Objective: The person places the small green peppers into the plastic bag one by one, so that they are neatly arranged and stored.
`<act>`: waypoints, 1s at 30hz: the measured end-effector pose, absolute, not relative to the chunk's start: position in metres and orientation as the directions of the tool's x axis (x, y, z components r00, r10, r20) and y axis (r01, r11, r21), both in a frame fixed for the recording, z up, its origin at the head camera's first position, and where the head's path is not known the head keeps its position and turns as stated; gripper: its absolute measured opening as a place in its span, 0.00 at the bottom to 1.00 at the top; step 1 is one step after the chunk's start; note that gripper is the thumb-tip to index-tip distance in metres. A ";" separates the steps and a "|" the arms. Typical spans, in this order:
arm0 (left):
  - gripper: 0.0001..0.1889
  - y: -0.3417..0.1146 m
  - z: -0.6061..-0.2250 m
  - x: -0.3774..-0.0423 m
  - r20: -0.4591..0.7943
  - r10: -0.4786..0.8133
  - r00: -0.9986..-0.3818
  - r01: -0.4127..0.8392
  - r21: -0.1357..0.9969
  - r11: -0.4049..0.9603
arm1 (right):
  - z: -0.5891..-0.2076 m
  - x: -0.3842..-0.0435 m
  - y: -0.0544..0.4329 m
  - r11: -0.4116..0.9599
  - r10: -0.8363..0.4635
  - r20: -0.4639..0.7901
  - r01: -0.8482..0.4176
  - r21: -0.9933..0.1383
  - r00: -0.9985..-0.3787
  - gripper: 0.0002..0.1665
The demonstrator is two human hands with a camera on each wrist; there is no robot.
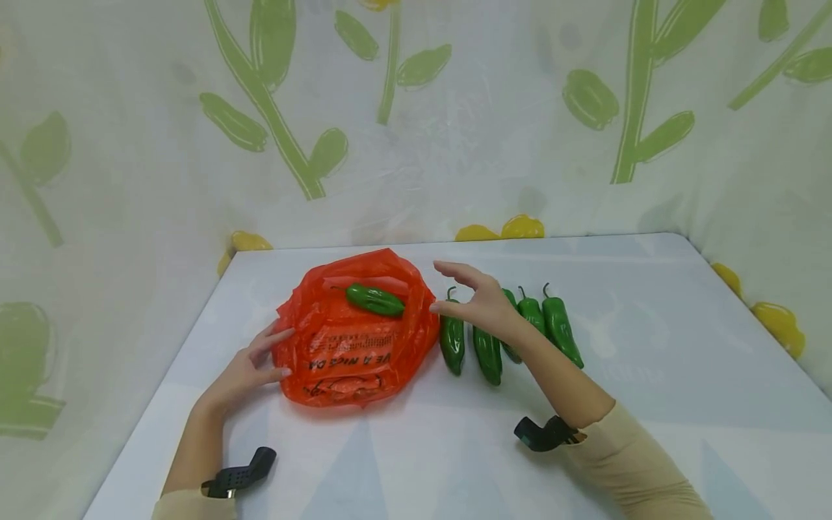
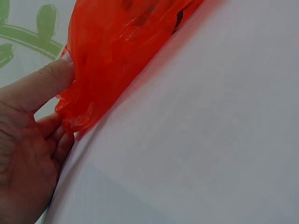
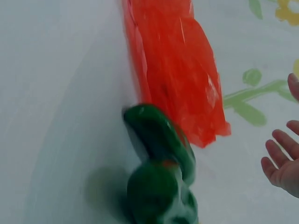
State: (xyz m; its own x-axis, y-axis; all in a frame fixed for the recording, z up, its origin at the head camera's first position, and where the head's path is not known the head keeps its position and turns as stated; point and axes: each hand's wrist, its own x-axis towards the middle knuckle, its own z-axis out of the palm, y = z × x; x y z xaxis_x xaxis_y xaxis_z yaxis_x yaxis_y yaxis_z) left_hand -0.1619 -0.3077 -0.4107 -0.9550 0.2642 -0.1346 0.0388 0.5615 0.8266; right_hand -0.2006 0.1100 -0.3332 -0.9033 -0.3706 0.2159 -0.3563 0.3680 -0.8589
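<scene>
An orange-red plastic bag (image 1: 354,386) with black print lies spread on the white table, its rim pushed outward. One green pepper (image 1: 375,299) rests in it. My left hand (image 1: 250,365) is at the bag's left edge, thumb and fingers spread apart. In the left wrist view its thumb (image 2: 53,77) touches the red plastic. My right hand (image 1: 477,302) hovers beside the bag's right rim, fingers apart and holding nothing. Under and beside it several green peppers lie in a row, among them a near pepper (image 1: 451,336) and a far-right pepper (image 1: 562,328); my hand and forearm partly hide some.
The white table (image 1: 416,462) extends in front of the bag and to the right of the peppers. Behind it hangs a pale curtain (image 1: 481,144) printed with green leaves and yellow flowers. A black wrist camera (image 1: 240,477) sits on each forearm.
</scene>
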 end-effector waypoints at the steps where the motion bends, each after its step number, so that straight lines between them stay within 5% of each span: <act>1: 0.40 -0.308 -0.411 -0.162 -0.133 0.265 -0.955 0.039 0.829 0.558 | -0.333 -0.200 0.114 0.373 -0.369 0.219 -0.360 -0.855 -0.903 0.40; 15: 0.40 -0.309 -0.414 -0.163 -0.137 0.259 -0.956 0.028 0.839 0.544 | -0.340 -0.181 0.157 0.498 -0.373 0.299 -0.462 -0.734 -0.878 0.44; 30: 0.39 -0.309 -0.413 -0.163 -0.136 0.266 -0.954 0.036 0.832 0.554 | -0.351 -0.169 0.196 0.573 -0.323 0.206 -0.364 -0.734 -0.924 0.45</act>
State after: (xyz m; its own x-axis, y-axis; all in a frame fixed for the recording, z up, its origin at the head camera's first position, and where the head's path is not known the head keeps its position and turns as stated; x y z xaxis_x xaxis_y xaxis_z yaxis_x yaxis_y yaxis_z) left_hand -0.1634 -0.3090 -0.4134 -0.9543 0.2661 -0.1362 0.0357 0.5539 0.8318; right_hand -0.1687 0.1962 -0.3514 -0.9238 -0.3227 0.2062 -0.3642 0.5735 -0.7338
